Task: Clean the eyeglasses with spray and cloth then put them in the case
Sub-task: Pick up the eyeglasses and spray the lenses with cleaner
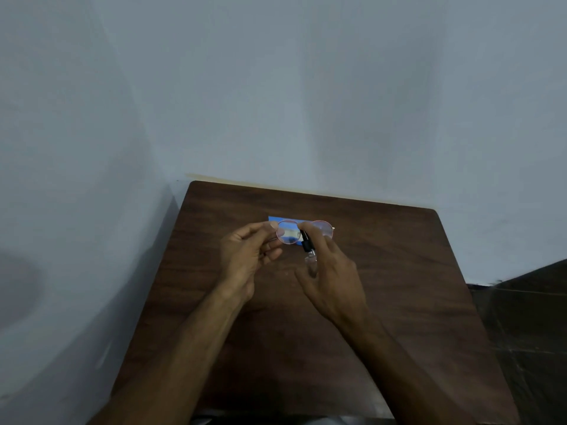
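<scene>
Eyeglasses (289,234) with a thin pinkish wire frame are held up just above the far middle of the counter (399,271), lenses turned toward the person. The left hand (245,256) pinches them at the outer edge of one lens between thumb and forefinger, its other fingers curled loosely beneath, probably so the glass stays free of fingerprints and open to the spray. The right hand (331,271) is wrapped round a small clear spray bottle (306,245) with a black nozzle, a finger lying over the top and the nozzle close against the frame near the bridge, which looks like aiming for a squirt at short range. Both forearms reach forward from the near edge and converge, wrists raised off the wood. Behind the glasses a flat blue thing (277,218) lies on the counter; whether it is the cloth or the case cannot be told. A pale wall (276,87) rises beyond.
</scene>
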Available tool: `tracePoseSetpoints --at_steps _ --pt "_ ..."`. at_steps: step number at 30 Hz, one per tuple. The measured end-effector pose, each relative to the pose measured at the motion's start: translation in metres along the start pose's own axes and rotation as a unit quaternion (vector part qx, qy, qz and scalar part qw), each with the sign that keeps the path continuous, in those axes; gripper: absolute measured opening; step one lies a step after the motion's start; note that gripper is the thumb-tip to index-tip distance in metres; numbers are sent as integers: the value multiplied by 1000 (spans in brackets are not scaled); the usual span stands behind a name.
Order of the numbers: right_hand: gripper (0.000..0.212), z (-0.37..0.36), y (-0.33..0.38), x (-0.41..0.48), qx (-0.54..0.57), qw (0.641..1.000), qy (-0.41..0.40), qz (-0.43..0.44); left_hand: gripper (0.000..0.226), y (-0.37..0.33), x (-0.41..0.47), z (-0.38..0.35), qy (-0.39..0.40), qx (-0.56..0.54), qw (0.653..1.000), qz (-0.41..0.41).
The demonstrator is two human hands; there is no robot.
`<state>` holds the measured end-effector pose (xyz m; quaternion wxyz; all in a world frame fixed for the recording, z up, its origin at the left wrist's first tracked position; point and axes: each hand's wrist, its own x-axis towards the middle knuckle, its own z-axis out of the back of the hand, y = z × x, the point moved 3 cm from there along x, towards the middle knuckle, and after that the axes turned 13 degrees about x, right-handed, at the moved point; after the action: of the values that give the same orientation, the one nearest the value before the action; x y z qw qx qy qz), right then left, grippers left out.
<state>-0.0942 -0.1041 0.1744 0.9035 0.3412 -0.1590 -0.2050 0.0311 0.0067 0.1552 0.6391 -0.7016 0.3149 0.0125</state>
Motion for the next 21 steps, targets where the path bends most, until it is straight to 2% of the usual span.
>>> tracePoseSetpoints --at_steps 11,15,18,21 --pt "74 -14 25 6 6 999 -29 -20 15 -1 -8 22 -12 6 1000 -16" --pt "67 -17 32 12 19 999 -33 -36 13 1 -11 25 -11 7 1000 -15" --pt "59 -22 38 9 13 1000 -9 -22 15 4 -11 25 -7 1 1000 -5" --pt "54 -24 38 3 22 999 -23 -16 17 5 -11 26 -5 -5 1000 3"
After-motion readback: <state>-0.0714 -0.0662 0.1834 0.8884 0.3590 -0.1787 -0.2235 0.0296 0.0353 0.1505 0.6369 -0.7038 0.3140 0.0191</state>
